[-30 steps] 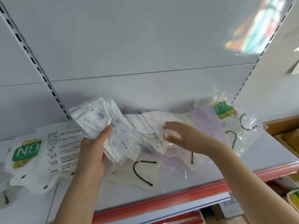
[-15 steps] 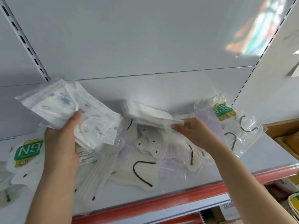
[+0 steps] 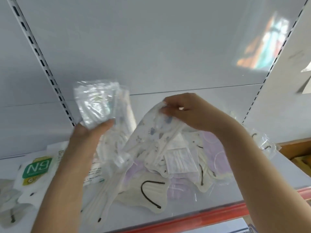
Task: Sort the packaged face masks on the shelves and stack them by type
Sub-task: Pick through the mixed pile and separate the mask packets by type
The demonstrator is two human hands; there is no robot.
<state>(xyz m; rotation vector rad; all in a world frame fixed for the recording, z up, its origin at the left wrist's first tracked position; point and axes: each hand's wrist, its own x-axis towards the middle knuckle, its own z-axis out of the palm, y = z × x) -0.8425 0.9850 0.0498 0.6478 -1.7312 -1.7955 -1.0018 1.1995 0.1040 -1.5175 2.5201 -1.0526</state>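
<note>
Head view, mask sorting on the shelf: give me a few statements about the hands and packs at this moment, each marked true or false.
1. The left hand grips a bundle of clear packs lifted off the shelf. True.
2. The right hand is open and holds nothing. False: it pinches the top edge of a printed mask pack.
3. A green N9 pack lies on the shelf beside the left arm. True.
4. The mask with black ear loops hangs from the right hand. False: it lies on the shelf near the front edge.
5. The shelf's front edge is blue. False: it is red.
</note>
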